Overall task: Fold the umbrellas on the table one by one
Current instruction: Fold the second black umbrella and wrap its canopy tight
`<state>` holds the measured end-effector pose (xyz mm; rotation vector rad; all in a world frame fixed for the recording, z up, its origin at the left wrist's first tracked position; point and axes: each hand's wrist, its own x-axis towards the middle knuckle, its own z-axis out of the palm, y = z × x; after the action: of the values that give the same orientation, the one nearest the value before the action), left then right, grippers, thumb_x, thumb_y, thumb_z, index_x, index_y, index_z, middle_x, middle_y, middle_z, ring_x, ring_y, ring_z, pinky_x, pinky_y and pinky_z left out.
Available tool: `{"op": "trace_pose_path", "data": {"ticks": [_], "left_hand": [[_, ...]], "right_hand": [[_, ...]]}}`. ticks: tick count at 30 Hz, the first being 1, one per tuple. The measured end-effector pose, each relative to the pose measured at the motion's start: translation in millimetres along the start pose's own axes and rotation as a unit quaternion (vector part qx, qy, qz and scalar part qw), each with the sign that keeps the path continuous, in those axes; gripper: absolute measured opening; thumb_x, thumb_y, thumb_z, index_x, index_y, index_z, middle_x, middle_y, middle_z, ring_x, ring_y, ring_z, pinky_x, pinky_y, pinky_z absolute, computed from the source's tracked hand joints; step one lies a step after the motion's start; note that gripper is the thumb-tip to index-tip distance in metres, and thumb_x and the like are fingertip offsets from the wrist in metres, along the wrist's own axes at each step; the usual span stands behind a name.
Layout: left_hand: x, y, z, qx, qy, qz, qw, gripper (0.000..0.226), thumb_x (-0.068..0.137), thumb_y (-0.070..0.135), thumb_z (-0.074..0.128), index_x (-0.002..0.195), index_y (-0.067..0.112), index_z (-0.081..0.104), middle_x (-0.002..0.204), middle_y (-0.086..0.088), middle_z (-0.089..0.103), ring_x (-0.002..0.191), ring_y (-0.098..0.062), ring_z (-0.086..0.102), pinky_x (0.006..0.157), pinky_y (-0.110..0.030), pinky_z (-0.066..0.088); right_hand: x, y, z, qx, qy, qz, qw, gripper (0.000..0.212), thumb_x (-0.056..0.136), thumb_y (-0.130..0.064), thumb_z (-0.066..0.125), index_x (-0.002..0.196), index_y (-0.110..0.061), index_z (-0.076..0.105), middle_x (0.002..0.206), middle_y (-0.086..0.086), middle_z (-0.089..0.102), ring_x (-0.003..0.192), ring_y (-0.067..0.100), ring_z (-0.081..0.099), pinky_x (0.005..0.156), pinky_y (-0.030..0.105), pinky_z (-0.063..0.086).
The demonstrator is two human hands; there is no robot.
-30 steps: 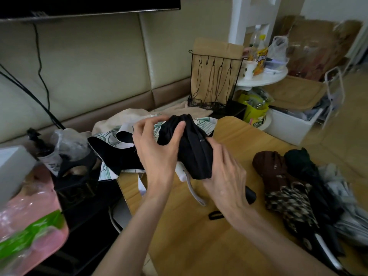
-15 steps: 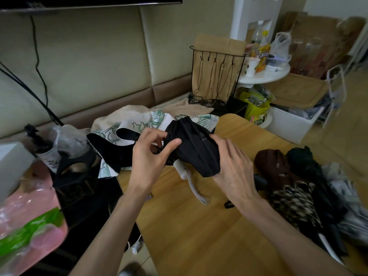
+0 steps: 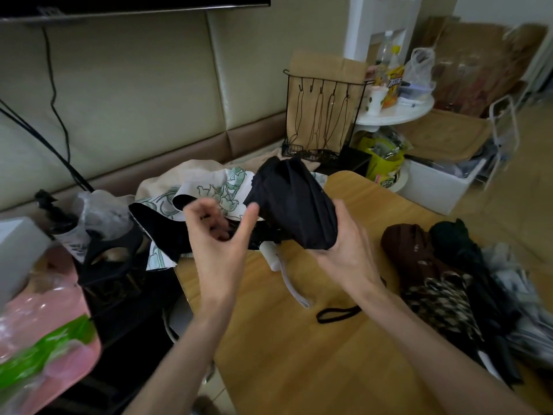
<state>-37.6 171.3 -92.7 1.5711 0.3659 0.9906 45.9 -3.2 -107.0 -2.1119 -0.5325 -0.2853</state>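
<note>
While the right hand [image 3: 344, 253] grips the bunched umbrella [image 3: 294, 205], the left hand [image 3: 218, 238] at 9 o'clock hovers loose and empty, so wrapping's probably next.

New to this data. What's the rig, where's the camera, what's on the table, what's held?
There is no machine: these are a person's two bare hands, filmed by one wide-angle camera on their head, looking forward and down. The right hand grips a bundled black umbrella by its lower end, above the wooden table. The left hand is blurred, with loose fingers, and holds nothing. A pile of umbrellas, brown, checked and dark, lies on the table's right side. A white-and-green printed umbrella lies behind the hands.
</note>
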Motion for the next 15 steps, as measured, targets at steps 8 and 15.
{"op": "trace_pose_path", "data": {"ticks": [8, 15], "left_hand": [[-36.9, 21.5, 31.6, 0.225, -0.133, 0.324, 0.909, 0.060, 0.093, 0.051, 0.075, 0.139, 0.014, 0.065, 0.145, -0.004, 0.059, 0.145, -0.026, 0.044, 0.121, -0.047, 0.035], [60.4, 34.5, 2.0, 0.400, -0.421, 0.291, 0.761, 0.135, 0.047, 0.093, 0.070, 0.164, 0.036, 0.033, 0.167, 0.012, 0.035, 0.162, -0.012, 0.003, 0.128, -0.063, -0.005]], "right_hand": [[-13.6, -15.4, 5.4, -0.263, 0.099, -0.135, 0.950, 0.051, 0.094, -0.029, 0.069, 0.138, -0.012, 0.048, 0.119, 0.009, 0.064, 0.092, 0.032, 0.071, 0.057, 0.039, 0.055], [-6.6, -0.8, -0.2, -0.356, 0.021, -0.306, 0.883, 0.043, 0.093, -0.023, 0.059, 0.133, -0.008, 0.052, 0.114, 0.013, 0.070, 0.100, 0.033, 0.069, 0.078, 0.043, 0.055]]}}
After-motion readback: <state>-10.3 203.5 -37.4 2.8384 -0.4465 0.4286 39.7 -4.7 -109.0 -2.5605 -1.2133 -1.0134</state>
